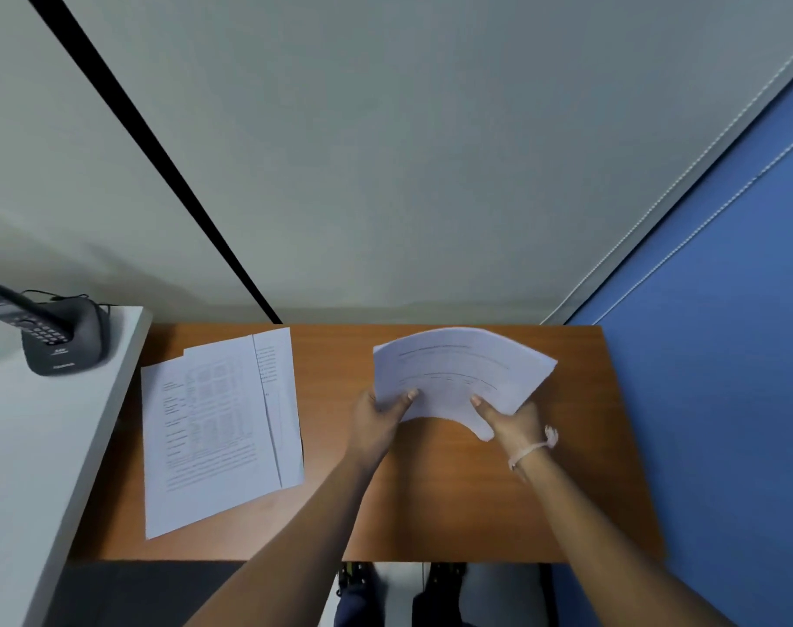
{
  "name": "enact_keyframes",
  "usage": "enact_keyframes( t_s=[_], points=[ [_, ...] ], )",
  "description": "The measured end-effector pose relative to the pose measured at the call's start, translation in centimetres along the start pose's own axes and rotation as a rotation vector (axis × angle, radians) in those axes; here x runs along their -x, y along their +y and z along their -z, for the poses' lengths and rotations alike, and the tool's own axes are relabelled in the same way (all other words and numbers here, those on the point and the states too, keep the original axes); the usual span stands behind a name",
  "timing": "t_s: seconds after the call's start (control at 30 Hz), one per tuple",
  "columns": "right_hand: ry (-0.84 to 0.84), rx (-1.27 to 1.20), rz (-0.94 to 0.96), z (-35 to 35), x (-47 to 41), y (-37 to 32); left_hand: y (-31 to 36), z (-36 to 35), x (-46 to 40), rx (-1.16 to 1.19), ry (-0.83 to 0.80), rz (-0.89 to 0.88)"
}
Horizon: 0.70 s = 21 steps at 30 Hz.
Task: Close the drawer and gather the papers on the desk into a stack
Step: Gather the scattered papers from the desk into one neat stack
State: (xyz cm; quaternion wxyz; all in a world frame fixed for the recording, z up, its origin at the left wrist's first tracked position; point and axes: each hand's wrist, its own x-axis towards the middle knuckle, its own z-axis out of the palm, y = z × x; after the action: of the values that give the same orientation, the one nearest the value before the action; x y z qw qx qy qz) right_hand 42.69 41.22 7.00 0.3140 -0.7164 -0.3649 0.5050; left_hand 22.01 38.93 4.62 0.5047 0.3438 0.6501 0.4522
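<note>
A sheaf of white printed papers is lifted above the brown wooden desk, bowed upward in the middle. My left hand grips its near left corner and my right hand grips its near right corner, thumbs on top. A second pile of printed papers lies flat on the desk's left part, its sheets slightly fanned. No drawer shows in this view.
A cordless phone in its black cradle stands on a white surface left of the desk. A pale wall rises behind the desk and a blue partition borders its right side. Shoes and floor show below the desk's front edge.
</note>
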Motion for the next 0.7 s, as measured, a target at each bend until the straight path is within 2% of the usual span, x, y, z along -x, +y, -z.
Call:
enact_keyframes(
  t_s=[0.1,0.2,0.37,0.57,0.7],
  points=[
    [-0.019,0.025,-0.031,-0.9,0.2,0.2,0.3,1.6,0.0,-0.044,0.001,0.005],
    [-0.087,0.087,0.021,-3.8,0.9,-1.0,0.7,4.6,0.3,-0.091,0.070,0.046],
    [-0.246,0.331,0.053,-13.2,2.2,-3.3,-1.1,13.8,0.3,-0.226,0.240,0.065],
    [-0.321,0.377,-0.048,-24.7,5.0,-4.1,-1.7,22.7,-0.2,-0.351,0.413,0.174],
    [-0.327,0.380,-0.094,-30.5,6.4,-3.7,-4.3,27.8,-1.6,-0.570,0.465,0.280]
  ],
)
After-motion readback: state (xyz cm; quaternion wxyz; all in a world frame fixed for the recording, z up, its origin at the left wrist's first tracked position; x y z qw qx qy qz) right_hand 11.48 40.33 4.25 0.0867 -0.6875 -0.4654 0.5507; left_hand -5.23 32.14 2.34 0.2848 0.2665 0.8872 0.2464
